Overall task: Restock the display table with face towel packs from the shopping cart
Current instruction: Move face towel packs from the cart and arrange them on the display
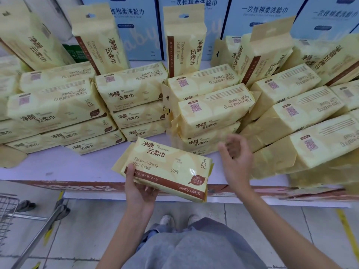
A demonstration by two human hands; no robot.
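While left hand fingers clamp towel pack above display table, right hand fingers spread; shopping cart contents unseen.

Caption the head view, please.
Left hand holds a face towel pack above the display table edge; right hand open beside it.

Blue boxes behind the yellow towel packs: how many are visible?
4 blue boxes, in a row at the back: far left, centre-left, centre-right, far right. Upright yellow packs cover parts of them; more may lie outside the frame.
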